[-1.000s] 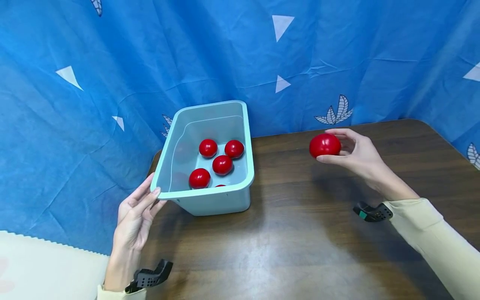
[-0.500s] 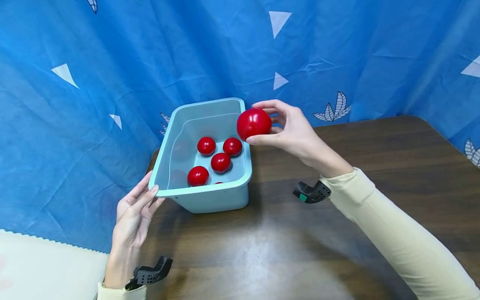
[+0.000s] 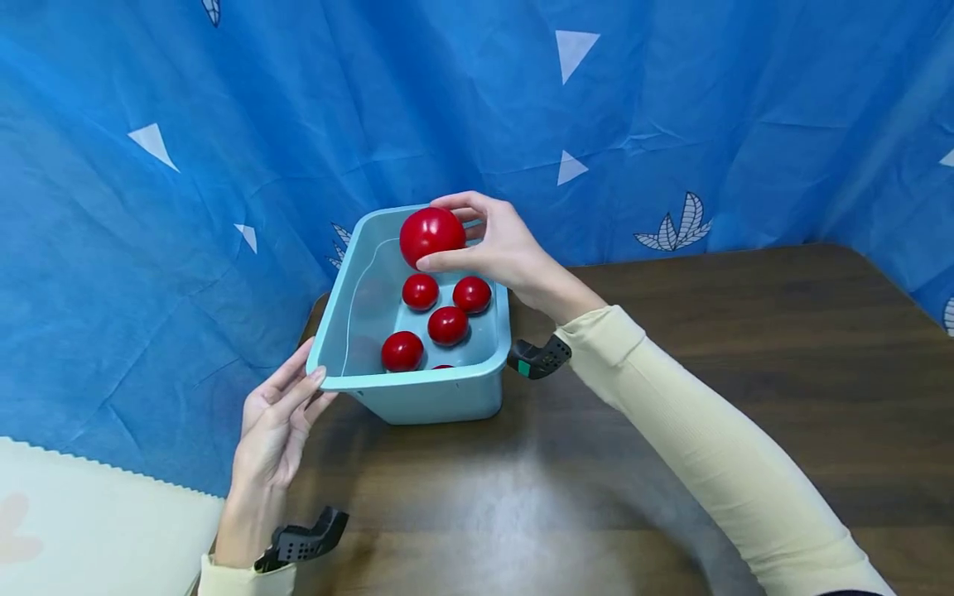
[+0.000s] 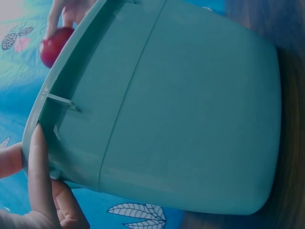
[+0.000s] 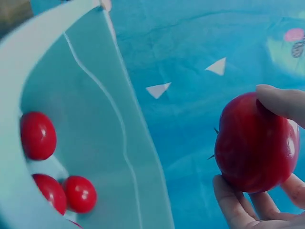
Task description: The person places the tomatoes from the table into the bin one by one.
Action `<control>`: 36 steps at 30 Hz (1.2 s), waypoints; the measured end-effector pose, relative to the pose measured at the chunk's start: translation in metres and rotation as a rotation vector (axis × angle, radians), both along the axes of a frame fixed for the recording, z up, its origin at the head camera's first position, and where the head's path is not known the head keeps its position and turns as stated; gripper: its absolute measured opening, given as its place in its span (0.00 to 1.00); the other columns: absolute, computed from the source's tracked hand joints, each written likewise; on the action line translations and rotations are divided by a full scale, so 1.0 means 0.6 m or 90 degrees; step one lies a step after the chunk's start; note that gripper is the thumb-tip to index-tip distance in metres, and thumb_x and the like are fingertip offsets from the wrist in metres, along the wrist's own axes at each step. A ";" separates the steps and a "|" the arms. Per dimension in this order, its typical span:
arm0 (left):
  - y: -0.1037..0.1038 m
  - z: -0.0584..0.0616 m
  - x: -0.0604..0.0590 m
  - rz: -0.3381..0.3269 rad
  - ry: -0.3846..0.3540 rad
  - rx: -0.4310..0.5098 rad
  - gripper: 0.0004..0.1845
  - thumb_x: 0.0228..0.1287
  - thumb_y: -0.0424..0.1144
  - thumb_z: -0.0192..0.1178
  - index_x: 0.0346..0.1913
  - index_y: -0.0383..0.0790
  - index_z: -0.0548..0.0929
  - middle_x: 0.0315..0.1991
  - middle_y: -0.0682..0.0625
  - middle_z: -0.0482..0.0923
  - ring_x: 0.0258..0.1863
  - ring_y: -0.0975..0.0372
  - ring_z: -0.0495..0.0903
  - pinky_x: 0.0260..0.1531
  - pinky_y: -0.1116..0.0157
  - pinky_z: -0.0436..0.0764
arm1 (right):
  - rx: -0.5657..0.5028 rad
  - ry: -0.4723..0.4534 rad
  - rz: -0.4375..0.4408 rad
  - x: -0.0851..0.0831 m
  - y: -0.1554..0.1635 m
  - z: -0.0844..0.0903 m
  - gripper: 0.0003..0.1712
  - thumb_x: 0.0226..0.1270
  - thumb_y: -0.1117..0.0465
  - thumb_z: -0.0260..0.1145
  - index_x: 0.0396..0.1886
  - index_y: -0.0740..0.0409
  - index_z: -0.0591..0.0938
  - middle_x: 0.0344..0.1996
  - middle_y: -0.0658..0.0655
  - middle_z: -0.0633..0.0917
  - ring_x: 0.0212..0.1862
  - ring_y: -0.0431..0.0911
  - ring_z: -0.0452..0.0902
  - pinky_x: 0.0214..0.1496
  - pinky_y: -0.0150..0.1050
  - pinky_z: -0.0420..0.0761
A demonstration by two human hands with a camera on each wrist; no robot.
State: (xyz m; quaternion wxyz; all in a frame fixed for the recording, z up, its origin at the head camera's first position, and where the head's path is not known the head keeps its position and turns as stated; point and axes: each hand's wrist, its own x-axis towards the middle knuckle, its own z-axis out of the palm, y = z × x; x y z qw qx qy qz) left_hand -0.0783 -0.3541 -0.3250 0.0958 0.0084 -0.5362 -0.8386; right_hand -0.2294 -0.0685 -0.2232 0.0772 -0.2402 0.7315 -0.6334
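Note:
A light blue plastic tub (image 3: pixel 417 389) stands at the table's far left, with several red tomatoes (image 3: pixel 447 325) lying in it. My right hand (image 3: pixel 495 240) holds a larger red tomato (image 3: pixel 431 236) over the tub's far end, pinched between thumb and fingers. The right wrist view shows that tomato (image 5: pixel 256 142) in my fingertips above the tub's inside wall (image 5: pixel 90 143). My left hand (image 3: pixel 279 414) rests with straight fingers on the tub's near left corner; in the left wrist view the fingers (image 4: pixel 40 181) lie along the rim (image 4: pixel 62 71).
A dark wooden table (image 3: pixel 671 430) stretches to the right and front of the tub. A blue curtain (image 3: pixel 224 124) with white triangles and leaf prints hangs close behind and to the left. A pale mat (image 3: pixel 89 521) lies at lower left.
My right hand has carried the tomato leftward from over the table's right part to above the tub. The left hand stays on the tub's corner.

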 end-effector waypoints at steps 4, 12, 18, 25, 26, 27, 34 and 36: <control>-0.006 -0.005 0.003 0.001 -0.004 -0.015 0.22 0.77 0.23 0.54 0.67 0.44 0.80 0.62 0.45 0.77 0.54 0.58 0.88 0.52 0.65 0.85 | 0.023 -0.034 -0.006 -0.016 -0.031 -0.019 0.44 0.56 0.63 0.83 0.72 0.51 0.74 0.64 0.55 0.77 0.63 0.50 0.73 0.54 0.47 0.88; -0.005 -0.017 0.014 0.010 -0.018 -0.027 0.23 0.78 0.24 0.54 0.69 0.43 0.78 0.61 0.44 0.77 0.53 0.59 0.88 0.51 0.66 0.86 | 0.072 -0.094 -0.004 -0.034 -0.068 -0.054 0.46 0.54 0.61 0.84 0.72 0.49 0.74 0.65 0.55 0.76 0.64 0.50 0.71 0.58 0.47 0.85; 0.003 -0.018 0.008 0.018 -0.024 -0.036 0.23 0.77 0.24 0.56 0.70 0.43 0.77 0.58 0.45 0.79 0.52 0.59 0.88 0.51 0.65 0.85 | 0.078 -0.083 -0.014 -0.041 -0.069 -0.056 0.46 0.53 0.63 0.84 0.72 0.50 0.73 0.65 0.56 0.76 0.65 0.51 0.71 0.58 0.47 0.86; 0.009 -0.017 0.001 0.022 -0.031 -0.039 0.21 0.77 0.24 0.56 0.66 0.46 0.79 0.58 0.45 0.79 0.52 0.60 0.88 0.51 0.65 0.86 | 0.088 -0.068 -0.002 -0.049 -0.074 -0.060 0.45 0.54 0.65 0.83 0.72 0.52 0.73 0.65 0.58 0.76 0.65 0.53 0.71 0.60 0.53 0.86; 0.009 -0.017 0.000 0.022 -0.032 -0.040 0.21 0.77 0.24 0.56 0.67 0.45 0.79 0.58 0.45 0.79 0.52 0.59 0.88 0.51 0.65 0.86 | 0.091 -0.065 -0.002 -0.050 -0.075 -0.060 0.45 0.54 0.65 0.83 0.72 0.53 0.73 0.65 0.58 0.76 0.64 0.53 0.72 0.60 0.53 0.86; 0.009 -0.017 -0.002 0.021 -0.034 -0.040 0.21 0.77 0.24 0.56 0.67 0.45 0.79 0.59 0.45 0.79 0.53 0.59 0.88 0.51 0.65 0.85 | 0.092 -0.063 -0.002 -0.051 -0.076 -0.061 0.45 0.54 0.65 0.83 0.71 0.53 0.73 0.65 0.59 0.76 0.64 0.53 0.72 0.60 0.54 0.86; 0.011 -0.014 -0.001 0.028 -0.040 -0.044 0.22 0.77 0.25 0.57 0.69 0.43 0.77 0.60 0.47 0.79 0.53 0.59 0.88 0.51 0.65 0.85 | 0.106 -0.068 -0.012 -0.059 -0.075 -0.058 0.44 0.54 0.64 0.83 0.71 0.53 0.73 0.65 0.59 0.76 0.65 0.53 0.72 0.55 0.49 0.87; 0.012 -0.014 0.000 0.026 -0.041 -0.040 0.22 0.77 0.25 0.57 0.68 0.44 0.79 0.59 0.46 0.80 0.53 0.59 0.88 0.51 0.65 0.86 | 0.105 -0.070 -0.012 -0.060 -0.074 -0.058 0.44 0.55 0.64 0.83 0.71 0.53 0.73 0.65 0.59 0.75 0.65 0.53 0.71 0.55 0.48 0.87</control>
